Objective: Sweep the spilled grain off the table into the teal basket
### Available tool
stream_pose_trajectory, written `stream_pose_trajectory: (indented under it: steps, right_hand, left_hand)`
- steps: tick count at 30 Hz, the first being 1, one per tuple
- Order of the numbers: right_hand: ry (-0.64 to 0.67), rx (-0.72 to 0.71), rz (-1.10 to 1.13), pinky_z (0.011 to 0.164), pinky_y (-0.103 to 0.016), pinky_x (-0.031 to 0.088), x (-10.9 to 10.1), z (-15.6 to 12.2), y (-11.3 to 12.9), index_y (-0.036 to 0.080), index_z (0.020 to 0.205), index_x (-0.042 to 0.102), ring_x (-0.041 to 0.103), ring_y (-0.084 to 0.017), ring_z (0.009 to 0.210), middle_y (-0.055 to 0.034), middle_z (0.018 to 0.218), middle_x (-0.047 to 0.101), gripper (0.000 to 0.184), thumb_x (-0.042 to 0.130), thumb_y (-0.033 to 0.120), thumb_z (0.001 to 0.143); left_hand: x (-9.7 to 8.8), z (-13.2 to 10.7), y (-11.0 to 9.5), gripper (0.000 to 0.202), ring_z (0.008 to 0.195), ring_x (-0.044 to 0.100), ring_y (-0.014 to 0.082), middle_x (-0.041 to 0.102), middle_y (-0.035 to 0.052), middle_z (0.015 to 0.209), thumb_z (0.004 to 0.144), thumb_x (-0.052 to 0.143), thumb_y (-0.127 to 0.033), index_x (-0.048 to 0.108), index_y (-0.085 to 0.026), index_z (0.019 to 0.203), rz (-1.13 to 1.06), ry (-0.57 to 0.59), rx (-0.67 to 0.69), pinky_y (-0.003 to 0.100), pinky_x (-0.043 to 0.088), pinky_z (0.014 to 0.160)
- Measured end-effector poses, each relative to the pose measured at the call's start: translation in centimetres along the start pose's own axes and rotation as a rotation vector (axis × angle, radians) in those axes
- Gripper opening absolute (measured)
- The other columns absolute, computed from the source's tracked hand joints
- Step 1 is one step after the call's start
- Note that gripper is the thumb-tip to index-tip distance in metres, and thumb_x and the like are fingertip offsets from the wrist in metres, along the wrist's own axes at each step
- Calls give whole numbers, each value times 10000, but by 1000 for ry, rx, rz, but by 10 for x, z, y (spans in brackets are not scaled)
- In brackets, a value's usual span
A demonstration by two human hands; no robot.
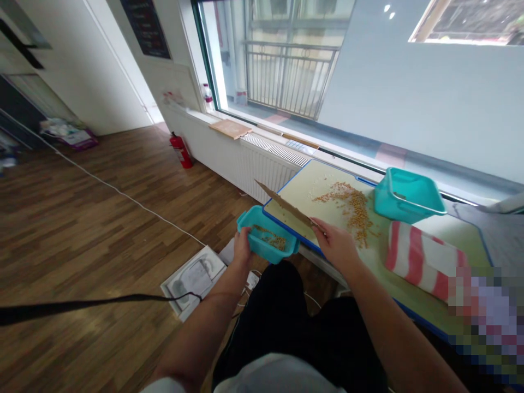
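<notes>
My left hand (243, 248) grips a teal plastic basket (264, 252) by its near side, holding it against the blue-edged edge of a cream cutting board (303, 185). A small heap of yellowish grains lies inside the basket. My right hand (338, 245) holds a thin brown strip of cardboard (286, 206), tilted across the board's left corner. Scattered yellowish grains (352, 210) lie on the board to the right of the strip. A second teal basket (405, 199) sits tilted at the board's far corner. A red-and-white striped cloth (421, 259) lies to the right of my right hand.
The board rests on a green mat (450, 232) along a window ledge above a white radiator (266, 169). A red fire extinguisher (180, 150) stands on the wooden floor. Papers (192, 281) and cables lie on the floor below my left hand.
</notes>
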State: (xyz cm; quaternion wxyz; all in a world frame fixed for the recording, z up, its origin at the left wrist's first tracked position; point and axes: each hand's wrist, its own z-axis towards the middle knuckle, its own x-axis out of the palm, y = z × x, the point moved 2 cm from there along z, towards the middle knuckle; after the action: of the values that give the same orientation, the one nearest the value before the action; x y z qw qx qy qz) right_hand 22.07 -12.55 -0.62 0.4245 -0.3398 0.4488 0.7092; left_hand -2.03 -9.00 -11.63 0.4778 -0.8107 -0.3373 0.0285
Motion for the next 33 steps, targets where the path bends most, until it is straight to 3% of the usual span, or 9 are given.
stream_pose_trajectory:
  steps: [5, 10, 15, 22, 28, 33]
  right_hand:
    - [-21, -75, 58, 717, -284, 552, -14, -5, 14, 217, 1162, 712, 734, -209, 785, -75, 933, 776, 353, 465, 327, 935]
    - [-64, -56, 27, 724, -294, 552, -9, 21, 17, 204, 1188, 700, 733, -220, 824, -91, 966, 772, 368, 453, 305, 935]
    - [74, -125, 38, 791, -300, 549, 6, 36, 17, 224, 1188, 698, 725, -215, 916, -76, 1044, 761, 368, 433, 309, 947]
    - [98, -81, 97, 726, -301, 547, -12, 5, 14, 219, 1150, 716, 726, -212, 791, -74, 931, 773, 376, 460, 369, 920]
    - [-119, 117, -5, 634, -312, 525, -26, -18, -4, 180, 1136, 716, 708, -226, 676, -92, 768, 756, 443, 433, 434, 911]
    - [-232, 318, -243, 585, -319, 496, -43, -62, -5, 147, 1097, 734, 700, -251, 650, -127, 759, 751, 440, 450, 429, 912]
  left_hand:
    - [9, 10, -11, 262, 756, 611, 206, 625, 29, 822, 726, 656, -348, 612, -230, 955, 12, 10, 35, 306, 489, 609]
    - [13, 12, -17, 223, 791, 620, 211, 634, 32, 828, 733, 653, -309, 615, -224, 936, -2, 8, 52, 321, 506, 649]
    - [12, 12, -14, 215, 805, 628, 215, 638, 33, 839, 741, 638, -320, 607, -225, 931, -20, 19, 36, 323, 502, 661]
    - [9, 18, -3, 284, 772, 617, 219, 625, 31, 820, 726, 625, -387, 603, -222, 957, -6, 29, 4, 320, 479, 636]
    - [3, 11, 4, 354, 779, 603, 203, 597, 18, 847, 695, 625, -408, 571, -225, 994, 10, 24, -11, 289, 454, 612]
    - [-2, -8, 21, 406, 800, 614, 207, 623, 34, 912, 697, 614, -421, 556, -223, 1047, 25, 40, -70, 302, 472, 629]
